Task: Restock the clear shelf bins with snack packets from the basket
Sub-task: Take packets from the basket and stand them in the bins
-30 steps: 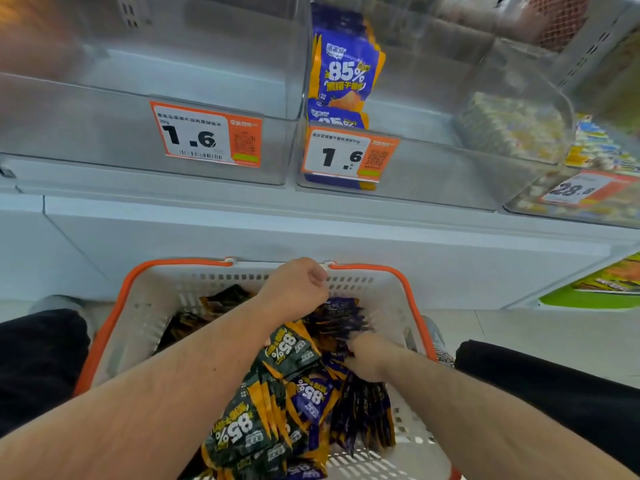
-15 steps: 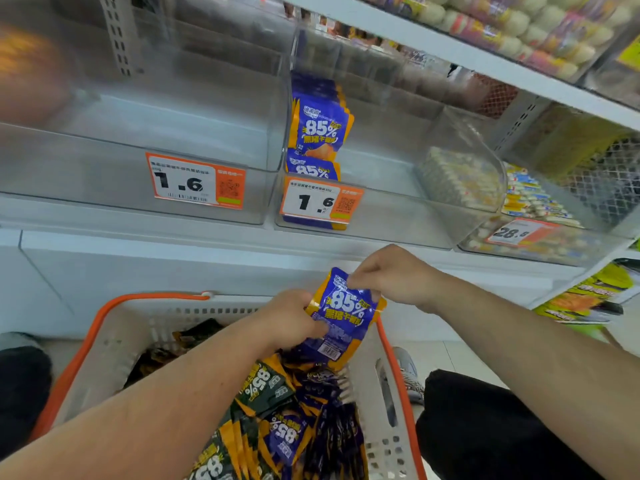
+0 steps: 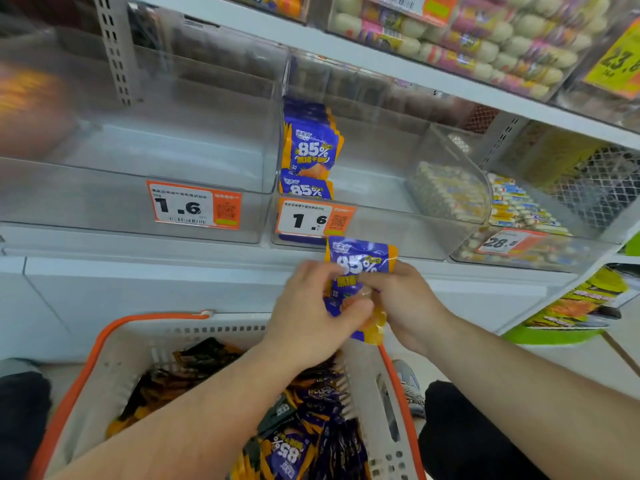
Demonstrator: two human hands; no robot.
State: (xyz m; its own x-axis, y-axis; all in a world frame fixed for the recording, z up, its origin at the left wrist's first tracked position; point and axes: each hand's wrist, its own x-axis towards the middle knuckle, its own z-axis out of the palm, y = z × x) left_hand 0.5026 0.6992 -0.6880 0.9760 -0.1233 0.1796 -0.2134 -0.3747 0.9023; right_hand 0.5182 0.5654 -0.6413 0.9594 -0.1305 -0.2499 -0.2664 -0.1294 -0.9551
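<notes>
You're pinching the blue packet (image 3: 360, 268) in both hands (image 3: 304, 317) (image 3: 408, 303), seemingly loosely; it risks slipping before the twelve-o'clock bin (image 3: 381, 237).

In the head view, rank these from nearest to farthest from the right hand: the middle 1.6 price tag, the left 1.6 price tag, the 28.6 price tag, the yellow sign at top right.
From the right hand:
1. Middle 1.6 price tag, just above, slightly left.
2. 28.6 price tag, up to the right.
3. Left 1.6 price tag, far left.
4. Yellow sign, top right corner.

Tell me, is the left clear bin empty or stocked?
Empty: the left clear bin shows only bare floor behind its 1.6 price tag.
</notes>
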